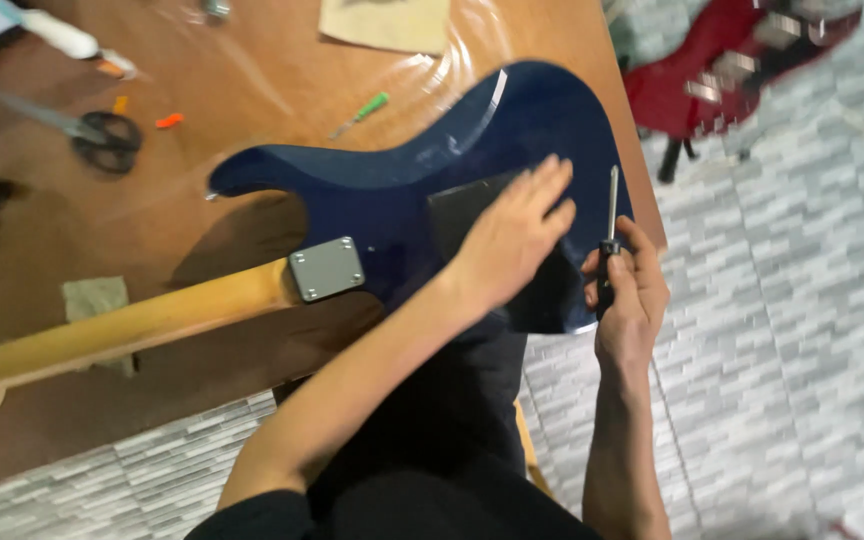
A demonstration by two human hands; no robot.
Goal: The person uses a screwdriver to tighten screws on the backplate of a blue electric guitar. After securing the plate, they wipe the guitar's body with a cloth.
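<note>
Your right hand [630, 295] is closed around a screwdriver [610, 238], shaft up, just off the counter [252, 70] edge. Your left hand [514, 232] lies flat and open on the dark cover plate [457, 212] of the blue guitar [402, 180], face down. Its lower end overhangs, so a lean could tip it. A slip could scratch the gloss. Farther off lie scissors [102, 135].

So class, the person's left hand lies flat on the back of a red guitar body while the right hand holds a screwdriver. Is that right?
Not quite: the guitar body under the left hand is dark blue, not red, as the head view shows. The rest holds: the left hand lies flat on it and the right hand holds a screwdriver.
</note>
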